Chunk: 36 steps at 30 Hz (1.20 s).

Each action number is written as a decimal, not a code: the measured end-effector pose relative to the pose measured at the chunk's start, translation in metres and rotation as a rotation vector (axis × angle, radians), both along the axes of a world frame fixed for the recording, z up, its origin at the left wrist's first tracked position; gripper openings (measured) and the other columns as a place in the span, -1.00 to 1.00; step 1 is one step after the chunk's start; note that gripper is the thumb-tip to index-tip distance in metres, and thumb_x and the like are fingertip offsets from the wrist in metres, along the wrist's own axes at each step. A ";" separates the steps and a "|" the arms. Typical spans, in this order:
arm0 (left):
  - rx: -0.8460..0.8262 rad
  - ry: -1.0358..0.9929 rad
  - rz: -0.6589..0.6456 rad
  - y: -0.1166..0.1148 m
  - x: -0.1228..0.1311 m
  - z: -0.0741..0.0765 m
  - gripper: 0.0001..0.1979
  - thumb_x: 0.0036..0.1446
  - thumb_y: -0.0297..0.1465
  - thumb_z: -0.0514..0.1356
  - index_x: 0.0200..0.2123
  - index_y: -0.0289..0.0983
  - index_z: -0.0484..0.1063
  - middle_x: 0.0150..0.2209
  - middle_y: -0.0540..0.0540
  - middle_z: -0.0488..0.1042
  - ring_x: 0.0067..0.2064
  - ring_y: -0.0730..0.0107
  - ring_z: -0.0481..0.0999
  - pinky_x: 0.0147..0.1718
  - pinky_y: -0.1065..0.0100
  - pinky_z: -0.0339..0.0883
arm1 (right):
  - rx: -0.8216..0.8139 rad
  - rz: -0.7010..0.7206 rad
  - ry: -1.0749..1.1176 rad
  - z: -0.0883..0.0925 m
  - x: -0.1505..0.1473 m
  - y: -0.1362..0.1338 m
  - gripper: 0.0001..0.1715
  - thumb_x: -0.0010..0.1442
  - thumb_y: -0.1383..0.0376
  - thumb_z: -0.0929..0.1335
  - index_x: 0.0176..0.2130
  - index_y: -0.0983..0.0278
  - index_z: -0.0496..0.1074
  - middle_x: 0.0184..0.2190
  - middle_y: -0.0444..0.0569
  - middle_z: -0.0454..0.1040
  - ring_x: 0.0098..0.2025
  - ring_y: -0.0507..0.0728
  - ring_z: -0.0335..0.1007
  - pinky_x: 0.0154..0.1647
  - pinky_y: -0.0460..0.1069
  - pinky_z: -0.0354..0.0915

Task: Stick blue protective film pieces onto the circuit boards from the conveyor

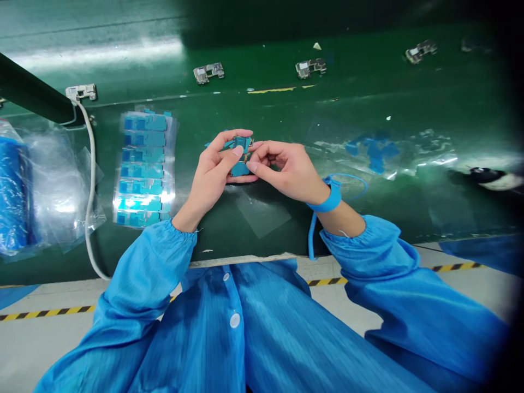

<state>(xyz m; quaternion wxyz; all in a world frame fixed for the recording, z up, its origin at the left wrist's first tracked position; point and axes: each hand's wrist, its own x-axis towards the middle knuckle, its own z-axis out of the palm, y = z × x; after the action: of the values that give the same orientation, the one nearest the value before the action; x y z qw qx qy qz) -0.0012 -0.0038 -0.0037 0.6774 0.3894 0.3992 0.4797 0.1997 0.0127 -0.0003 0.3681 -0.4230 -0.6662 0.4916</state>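
One circuit board (240, 170) runs fore-and-aft, gripped by the left hand (212, 170); the right hand (289, 168) pinches at its right edge, hold unclear

A glossy green counter (192, 117) carries a spaced row of small metal-shielded circuit boards (201, 75) along its far side. At left, a clear bag (61, 185) lies beside a blue plastic-wrapped bundle (12, 191), with a pale cable (90, 202) and a sheet of blue adhesive film pieces (141, 170) further right. Clear film (266, 213) lies near the middle; crumpled clear plastic (429, 150) with blue scraps (376, 153) lies at right.
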 end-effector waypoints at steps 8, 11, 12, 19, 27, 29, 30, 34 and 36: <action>0.054 -0.047 -0.040 0.001 -0.002 -0.003 -0.51 0.41 -0.05 0.38 0.26 -0.09 0.45 0.20 -0.17 0.71 0.37 -0.11 0.65 0.19 -0.06 0.73 | 0.031 -0.016 0.046 0.005 -0.001 -0.001 -0.64 0.38 0.01 0.55 -0.27 0.22 0.57 -0.31 -0.05 0.61 -0.35 0.08 0.43 -0.28 0.02 0.41; 0.055 -0.053 -0.011 -0.001 -0.003 0.002 -0.52 0.41 -0.05 0.38 0.26 -0.05 0.44 0.22 -0.13 0.71 0.32 -0.07 0.70 0.13 0.01 0.76 | 0.044 -0.065 0.130 0.010 -0.001 -0.001 -0.56 0.42 -0.09 0.52 -0.23 0.21 0.56 -0.18 -0.02 0.66 -0.27 0.11 0.55 -0.20 0.03 0.49; 0.051 -0.063 -0.001 -0.002 -0.003 0.005 -0.52 0.40 -0.06 0.40 0.26 -0.04 0.44 0.21 -0.13 0.71 0.31 -0.08 0.71 0.11 0.03 0.78 | 0.050 -0.087 0.153 0.011 -0.001 -0.001 -0.54 0.42 -0.12 0.52 -0.22 0.20 0.56 -0.18 -0.03 0.66 -0.26 0.11 0.57 -0.20 0.03 0.50; 0.081 -0.095 0.047 -0.009 -0.003 0.020 -0.44 0.27 -0.16 0.52 0.26 -0.02 0.46 0.22 -0.12 0.71 0.27 -0.13 0.74 0.06 0.10 0.79 | 0.079 -0.168 0.143 0.012 0.001 0.001 -0.41 0.35 -0.29 0.51 -0.21 0.16 0.54 -0.26 -0.06 0.58 -0.27 0.14 0.57 -0.19 0.07 0.52; 0.131 0.005 0.070 -0.011 -0.003 0.018 -0.31 0.17 -0.12 0.58 0.29 0.01 0.42 0.28 -0.13 0.67 0.26 -0.10 0.74 0.08 0.11 0.78 | 0.099 -0.146 0.171 0.012 0.000 0.000 -0.47 0.42 -0.22 0.50 -0.16 0.17 0.53 -0.24 -0.05 0.60 -0.23 0.14 0.59 -0.19 0.05 0.46; 0.123 -0.023 0.060 -0.010 -0.003 0.017 -0.32 0.17 -0.15 0.57 0.29 0.00 0.42 0.27 -0.14 0.68 0.33 -0.14 0.69 0.08 0.09 0.78 | 0.088 -0.136 0.189 0.010 -0.001 -0.002 -0.52 0.44 -0.17 0.50 -0.12 0.17 0.52 -0.22 -0.05 0.63 -0.23 0.12 0.56 -0.19 0.03 0.43; 0.114 -0.045 0.057 -0.010 -0.003 0.017 -0.35 0.19 -0.16 0.55 0.29 -0.01 0.43 0.27 -0.16 0.68 0.37 -0.17 0.65 0.08 0.08 0.78 | 0.084 -0.128 0.194 0.008 -0.002 -0.003 -0.54 0.46 -0.15 0.49 -0.11 0.17 0.52 -0.21 -0.06 0.64 -0.24 0.11 0.54 -0.20 0.02 0.41; 0.075 -0.088 0.070 -0.009 -0.002 0.019 -0.51 0.36 -0.09 0.42 0.26 -0.04 0.47 0.26 -0.18 0.68 0.45 -0.17 0.57 0.10 0.05 0.77 | 0.048 -0.059 0.159 0.005 -0.005 -0.006 -0.50 0.50 -0.18 0.44 -0.09 0.18 0.54 -0.21 -0.07 0.64 -0.29 0.09 0.44 -0.21 0.02 0.37; 0.063 -0.085 0.079 -0.009 -0.001 0.020 -0.52 0.37 -0.06 0.41 0.26 -0.03 0.47 0.28 -0.18 0.67 0.47 -0.17 0.55 0.15 0.02 0.75 | 0.030 -0.024 0.122 0.005 -0.007 -0.008 -0.45 0.51 -0.23 0.41 -0.11 0.19 0.56 -0.26 -0.09 0.60 -0.33 0.09 0.40 -0.24 0.02 0.32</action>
<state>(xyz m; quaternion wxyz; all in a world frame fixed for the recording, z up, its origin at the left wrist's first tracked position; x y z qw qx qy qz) -0.0022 -0.0124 0.0160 0.6617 0.3738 0.3698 0.5344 0.1930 0.0051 0.0045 0.4201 -0.3948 -0.6447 0.5020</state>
